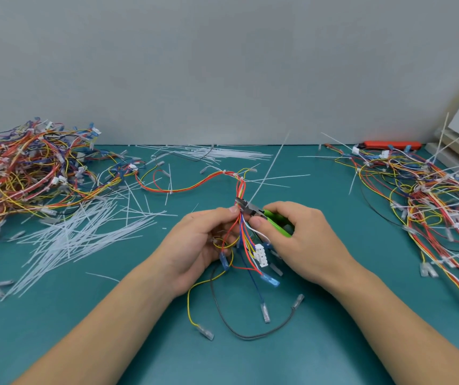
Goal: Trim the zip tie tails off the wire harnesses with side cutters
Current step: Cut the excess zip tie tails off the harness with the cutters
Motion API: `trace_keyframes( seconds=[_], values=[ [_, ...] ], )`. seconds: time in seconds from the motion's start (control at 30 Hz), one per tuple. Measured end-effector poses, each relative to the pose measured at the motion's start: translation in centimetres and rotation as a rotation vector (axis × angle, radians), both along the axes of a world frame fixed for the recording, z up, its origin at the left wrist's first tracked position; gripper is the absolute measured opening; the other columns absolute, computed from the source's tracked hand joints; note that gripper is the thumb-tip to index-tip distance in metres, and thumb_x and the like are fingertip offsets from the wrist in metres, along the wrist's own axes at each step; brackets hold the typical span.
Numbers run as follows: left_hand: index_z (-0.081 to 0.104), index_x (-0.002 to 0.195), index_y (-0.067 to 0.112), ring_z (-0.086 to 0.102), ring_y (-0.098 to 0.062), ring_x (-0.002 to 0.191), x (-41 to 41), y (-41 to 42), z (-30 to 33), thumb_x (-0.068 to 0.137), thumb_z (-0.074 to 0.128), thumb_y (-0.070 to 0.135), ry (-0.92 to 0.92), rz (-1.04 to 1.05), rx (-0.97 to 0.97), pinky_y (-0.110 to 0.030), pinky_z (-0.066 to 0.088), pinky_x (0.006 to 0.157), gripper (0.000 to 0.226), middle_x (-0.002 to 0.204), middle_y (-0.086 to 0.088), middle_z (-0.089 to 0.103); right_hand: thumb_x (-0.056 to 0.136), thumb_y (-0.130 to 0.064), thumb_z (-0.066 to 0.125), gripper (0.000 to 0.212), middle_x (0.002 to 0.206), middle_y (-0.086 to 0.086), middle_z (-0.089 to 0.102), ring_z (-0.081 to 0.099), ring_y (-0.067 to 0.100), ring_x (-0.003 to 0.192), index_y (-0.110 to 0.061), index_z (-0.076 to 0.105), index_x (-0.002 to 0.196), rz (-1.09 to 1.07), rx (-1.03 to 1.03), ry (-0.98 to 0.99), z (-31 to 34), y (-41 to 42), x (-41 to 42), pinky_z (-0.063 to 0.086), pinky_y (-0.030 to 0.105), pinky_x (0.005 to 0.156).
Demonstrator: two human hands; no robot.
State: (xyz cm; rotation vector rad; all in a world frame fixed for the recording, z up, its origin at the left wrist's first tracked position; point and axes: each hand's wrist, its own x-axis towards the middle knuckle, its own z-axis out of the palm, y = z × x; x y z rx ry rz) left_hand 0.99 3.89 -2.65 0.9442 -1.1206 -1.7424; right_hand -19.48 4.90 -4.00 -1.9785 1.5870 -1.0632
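The left hand (200,240) pinches the harness (240,218) just below the tie, fingers curled round the bundle, lifted off the mat (111,315). The right hand (300,240) is wrapped round the green handles of the cutters (253,209), and the jaws sit right at the tie head, where the long white tail (268,169) shoots up and away to the right. Whether the blades have bitten yet, I can't tell from here.

To do this one cleanly, I'd say lay the flat face of the cutters flush against the tie head so no sharp stub is left, and keep the coloured wires out of the jaws, since they run touching the tie. The thumb holding the bundle is very near the blades too, so it wants watching. That tail looks springy and may fly when it goes.

No bins or trays in sight. Cut tails (78,237) lie loose on the mat to the left, a heap of harnesses (22,173) sits beyond them, and another heap (431,195), tails sticking out, lies to the right.
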Motion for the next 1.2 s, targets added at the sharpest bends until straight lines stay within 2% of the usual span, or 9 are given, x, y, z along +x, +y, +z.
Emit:
trace_keyframes(
  seconds=[0.1,0.2,0.4,0.63,0.73,0.87,0.97,1.1,1.2],
  values=[
    [0.072,0.100,0.006,0.053,-0.014,0.061,0.11,-0.13,-0.18,0.081,0.073,0.032,-0.008,-0.001,0.009,-0.024,0.042,0.052,0.033,0.073,-0.004,0.062,0.087,-0.074,0.054,0.044,0.082,-0.011,0.065,0.059,0.010,0.078,-0.033,0.069,0.092,0.012,0.005,-0.001,-0.17,0.05,-0.03,0.049,0.034,0.067],
    [0.075,0.092,0.010,0.053,-0.014,0.061,0.15,-0.16,-0.16,0.081,0.073,0.032,0.009,-0.003,0.015,-0.023,0.042,0.051,0.025,0.074,-0.004,0.063,0.085,-0.077,0.052,0.048,0.083,-0.010,0.066,0.060,0.011,0.080,-0.032,0.069,0.092,0.007,-0.003,-0.005,0.03,0.01,0.17,0.049,0.033,0.069],
    [0.077,0.087,0.014,0.052,-0.013,0.060,0.27,-0.26,-0.23,0.084,0.071,0.030,0.034,-0.011,0.018,-0.024,0.041,0.053,0.018,0.072,-0.002,0.063,0.081,-0.080,0.057,0.060,0.056,-0.007,0.050,0.040,0.009,0.053,-0.021,0.062,0.078,-0.001,0.014,-0.067,0.16,-0.09,0.10,0.035,0.032,0.054],
    [0.073,0.096,0.008,0.052,-0.014,0.060,0.29,-0.57,-0.50,0.082,0.072,0.030,0.025,-0.011,0.024,-0.024,0.043,0.051,0.026,0.073,-0.004,0.060,0.083,-0.079,0.058,0.052,0.053,-0.008,0.049,0.041,0.009,0.050,-0.027,0.059,0.076,0.006,0.005,-0.035,-0.01,-0.31,-0.09,0.035,0.031,0.052],
    [0.073,0.097,0.008,0.052,-0.014,0.061,0.27,-0.50,-0.40,0.083,0.072,0.030,0.027,-0.022,0.015,-0.024,0.042,0.051,0.026,0.073,-0.003,0.061,0.084,-0.079,0.056,0.051,0.062,-0.008,0.054,0.047,0.010,0.057,-0.029,0.060,0.077,0.002,-0.010,-0.022,-0.25,-0.26,0.08,0.040,0.033,0.055],
    [0.073,0.094,0.009,0.052,-0.013,0.060,0.32,-0.44,-0.39,0.083,0.072,0.030,0.027,-0.023,0.013,-0.023,0.042,0.051,0.025,0.073,-0.002,0.061,0.085,-0.077,0.055,0.043,0.086,-0.017,0.065,0.061,0.006,0.088,-0.036,0.067,0.091,-0.013,-0.025,0.011,-0.30,-0.35,0.15,0.049,0.030,0.074],
    [0.074,0.092,0.010,0.052,-0.013,0.060,0.27,-0.37,-0.37,0.082,0.072,0.030,0.026,-0.020,0.011,-0.022,0.043,0.051,0.023,0.073,-0.002,0.061,0.086,-0.076,0.054,0.043,0.092,-0.019,0.067,0.061,0.004,0.096,-0.037,0.068,0.096,-0.007,-0.037,0.006,-0.24,-0.30,0.18,0.049,0.030,0.081],
    [0.074,0.096,0.009,0.052,-0.013,0.061,0.25,-0.37,-0.37,0.082,0.072,0.031,0.012,-0.007,0.008,-0.023,0.042,0.051,0.026,0.075,-0.004,0.062,0.084,-0.080,0.053,0.050,0.077,-0.011,0.063,0.059,0.008,0.078,-0.032,0.067,0.086,-0.007,-0.023,-0.019,-0.18,-0.17,0.42,0.050,0.034,0.069],
    [0.072,0.101,0.007,0.053,-0.014,0.061,0.20,-0.31,-0.23,0.082,0.072,0.031,0.019,-0.004,0.010,-0.024,0.042,0.053,0.031,0.074,-0.003,0.062,0.082,-0.081,0.055,0.057,0.058,-0.007,0.052,0.044,0.008,0.054,-0.026,0.062,0.076,0.002,0.012,-0.043,0.23,-0.08,0.15,0.039,0.034,0.055]
  ],
)
